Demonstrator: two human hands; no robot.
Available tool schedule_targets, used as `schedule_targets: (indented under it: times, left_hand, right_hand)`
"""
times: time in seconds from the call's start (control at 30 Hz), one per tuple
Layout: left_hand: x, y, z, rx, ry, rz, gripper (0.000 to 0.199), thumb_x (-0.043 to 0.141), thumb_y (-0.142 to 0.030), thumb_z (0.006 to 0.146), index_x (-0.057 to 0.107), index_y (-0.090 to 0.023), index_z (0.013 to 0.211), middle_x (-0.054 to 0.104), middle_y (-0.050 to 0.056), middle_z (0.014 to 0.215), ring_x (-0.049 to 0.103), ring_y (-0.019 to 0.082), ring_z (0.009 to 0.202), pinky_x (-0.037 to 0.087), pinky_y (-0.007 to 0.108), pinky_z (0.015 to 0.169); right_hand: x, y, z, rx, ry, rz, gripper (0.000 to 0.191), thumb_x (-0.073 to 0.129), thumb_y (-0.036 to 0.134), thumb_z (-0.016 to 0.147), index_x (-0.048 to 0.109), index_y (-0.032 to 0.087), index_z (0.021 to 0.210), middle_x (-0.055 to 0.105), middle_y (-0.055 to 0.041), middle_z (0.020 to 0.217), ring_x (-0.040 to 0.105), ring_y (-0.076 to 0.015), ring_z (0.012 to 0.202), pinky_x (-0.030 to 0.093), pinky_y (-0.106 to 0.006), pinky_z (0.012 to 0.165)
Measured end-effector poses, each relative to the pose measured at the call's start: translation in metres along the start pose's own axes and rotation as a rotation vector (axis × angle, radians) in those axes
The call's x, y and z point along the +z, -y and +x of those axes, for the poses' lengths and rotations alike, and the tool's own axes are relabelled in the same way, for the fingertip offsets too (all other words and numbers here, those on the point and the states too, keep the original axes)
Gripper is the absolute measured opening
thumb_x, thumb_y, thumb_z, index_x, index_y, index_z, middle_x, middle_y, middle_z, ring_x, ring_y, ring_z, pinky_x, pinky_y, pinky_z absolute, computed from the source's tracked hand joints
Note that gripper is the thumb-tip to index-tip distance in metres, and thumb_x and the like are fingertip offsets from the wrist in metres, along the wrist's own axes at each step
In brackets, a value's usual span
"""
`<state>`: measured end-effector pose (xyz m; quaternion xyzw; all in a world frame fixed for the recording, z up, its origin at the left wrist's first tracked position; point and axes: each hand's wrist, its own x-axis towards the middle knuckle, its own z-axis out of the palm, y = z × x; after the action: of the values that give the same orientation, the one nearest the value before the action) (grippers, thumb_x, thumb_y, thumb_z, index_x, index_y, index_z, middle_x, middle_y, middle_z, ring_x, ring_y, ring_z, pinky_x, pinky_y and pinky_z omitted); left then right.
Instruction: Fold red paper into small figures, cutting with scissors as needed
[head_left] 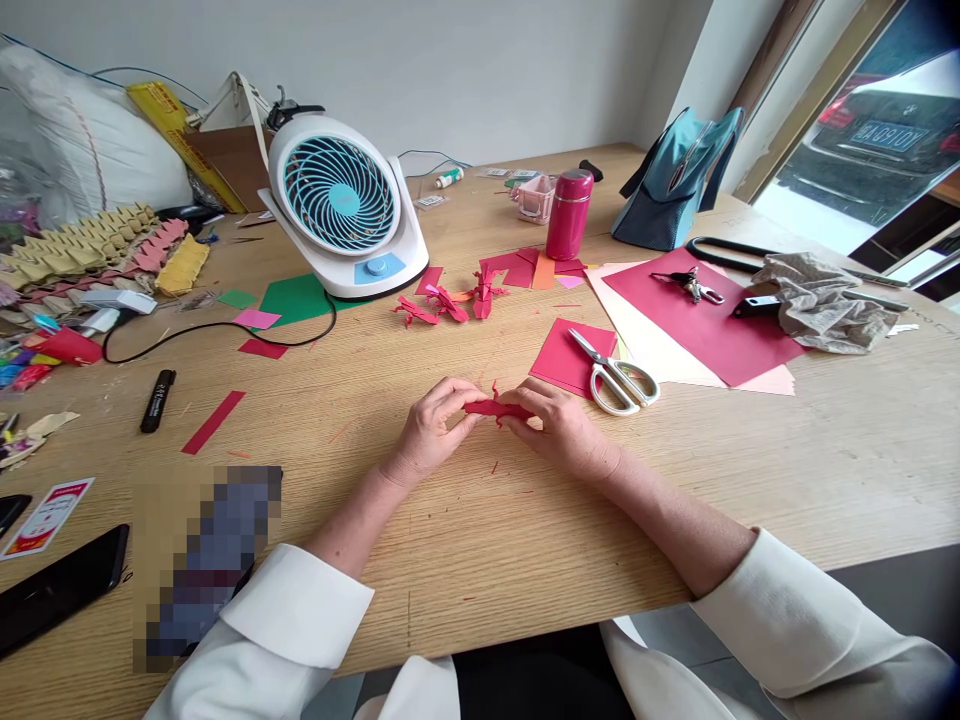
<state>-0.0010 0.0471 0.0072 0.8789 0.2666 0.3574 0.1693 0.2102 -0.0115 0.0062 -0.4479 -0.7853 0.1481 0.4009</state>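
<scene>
Between my two hands is a small folded red paper figure (495, 408) with thin curled bits sticking out above and below its middle. My left hand (439, 425) pinches its left end, and my right hand (559, 425) pinches the right end. Just beyond my right hand lie white-handled scissors (621, 385), partly on a stack of red paper squares (559, 352). Farther back stand several finished-looking red folded paper figures (450, 302) in a row. Tiny red paper scraps (494, 467) lie on the wood below my hands.
A white fan (341, 200) stands at the back left, its black cable (225, 352) looping across the table. A pink flask (569, 215) and blue bag (675, 190) are behind. Large red paper (705, 320) with keys lies right. A marker (157, 401) and red strip (214, 422) lie left.
</scene>
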Motion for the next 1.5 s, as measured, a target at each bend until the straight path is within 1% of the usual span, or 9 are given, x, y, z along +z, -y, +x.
schedule_targets:
  times: [0.23, 0.4, 0.5, 0.67, 0.8, 1.03, 1.13, 1.4, 1.5]
  left_hand:
    - [0.002, 0.000, -0.001, 0.002, -0.001, 0.000, 0.026, 0.061, -0.007, 0.086, 0.066, -0.021, 0.107, 0.065, 0.005, 0.102, 0.064, 0.015, 0.098, 0.052, 0.027, 0.089]
    - [0.002, -0.003, -0.001, 0.005, -0.009, 0.002, 0.023, 0.061, -0.010, 0.088, 0.067, -0.020, 0.107, 0.066, 0.005, 0.101, 0.065, 0.015, 0.096, 0.053, 0.028, 0.086]
    - [0.000, -0.007, 0.001, 0.004, -0.031, -0.020, 0.019, 0.062, -0.013, 0.088, 0.067, -0.019, 0.106, 0.069, 0.006, 0.100, 0.066, 0.016, 0.095, 0.053, 0.028, 0.085]
    - [-0.002, -0.016, 0.004, 0.007, -0.081, -0.061, 0.017, 0.067, -0.015, 0.086, 0.068, -0.018, 0.103, 0.071, 0.006, 0.098, 0.067, 0.016, 0.093, 0.054, 0.028, 0.083]
    - [-0.003, -0.021, 0.005, -0.011, -0.096, -0.078, 0.018, 0.069, -0.015, 0.085, 0.069, -0.018, 0.102, 0.071, 0.005, 0.097, 0.067, 0.015, 0.091, 0.054, 0.027, 0.081]
    - [-0.002, -0.023, 0.005, -0.042, -0.117, -0.072, 0.018, 0.070, -0.014, 0.084, 0.070, -0.019, 0.101, 0.072, 0.005, 0.096, 0.067, 0.015, 0.089, 0.053, 0.026, 0.081]
    - [-0.002, -0.023, 0.005, -0.043, -0.118, -0.069, 0.017, 0.070, -0.014, 0.084, 0.071, -0.019, 0.100, 0.073, 0.004, 0.095, 0.068, 0.015, 0.088, 0.054, 0.026, 0.081]
    - [0.000, -0.022, 0.003, -0.036, -0.105, -0.049, 0.017, 0.069, -0.015, 0.085, 0.070, -0.019, 0.101, 0.073, 0.005, 0.096, 0.068, 0.015, 0.090, 0.054, 0.027, 0.083]
    - [0.000, -0.022, 0.003, -0.041, -0.102, -0.047, 0.017, 0.067, -0.016, 0.086, 0.070, -0.019, 0.102, 0.073, 0.005, 0.097, 0.069, 0.016, 0.091, 0.054, 0.028, 0.084]
  right_hand:
    - [0.001, 0.000, 0.000, -0.034, -0.006, -0.033, 0.017, 0.057, 0.019, 0.093, 0.066, 0.018, 0.108, 0.063, -0.0051, 0.089, 0.060, -0.0139, 0.075, 0.048, -0.026, 0.067]
    - [0.001, 0.002, 0.000, 0.016, 0.000, 0.018, 0.015, 0.058, 0.019, 0.092, 0.065, 0.018, 0.105, 0.064, -0.0061, 0.091, 0.061, -0.0149, 0.077, 0.048, -0.027, 0.070]
    - [-0.001, 0.006, 0.001, 0.131, 0.005, 0.175, 0.012, 0.059, 0.019, 0.091, 0.060, 0.017, 0.102, 0.066, -0.0063, 0.092, 0.061, -0.0153, 0.077, 0.049, -0.028, 0.072]
    - [-0.002, 0.008, 0.005, 0.356, 0.025, 0.515, 0.013, 0.057, 0.030, 0.093, 0.055, 0.018, 0.096, 0.062, -0.0015, 0.078, 0.053, -0.0108, 0.063, 0.041, -0.023, 0.056]
    - [0.002, 0.005, 0.006, 0.405, -0.001, 0.655, 0.022, 0.061, 0.039, 0.090, 0.055, 0.018, 0.090, 0.054, 0.0024, 0.070, 0.045, -0.0080, 0.055, 0.036, -0.022, 0.051]
    - [0.004, 0.003, 0.006, 0.432, -0.036, 0.800, 0.029, 0.068, 0.045, 0.084, 0.057, 0.018, 0.087, 0.053, 0.0034, 0.069, 0.045, -0.0073, 0.054, 0.036, -0.022, 0.050]
    - [0.003, 0.003, 0.007, 0.448, -0.030, 0.813, 0.029, 0.069, 0.044, 0.083, 0.058, 0.018, 0.087, 0.053, 0.0036, 0.068, 0.045, -0.0075, 0.054, 0.037, -0.022, 0.051]
    - [0.006, 0.003, 0.004, 0.374, -0.067, 0.694, 0.018, 0.064, 0.034, 0.088, 0.058, 0.018, 0.084, 0.060, 0.0010, 0.071, 0.044, -0.0076, 0.054, 0.033, -0.022, 0.050]
    - [0.006, 0.003, 0.004, 0.390, -0.058, 0.695, 0.018, 0.064, 0.035, 0.087, 0.059, 0.018, 0.084, 0.059, 0.0013, 0.070, 0.043, -0.0076, 0.053, 0.033, -0.022, 0.049]
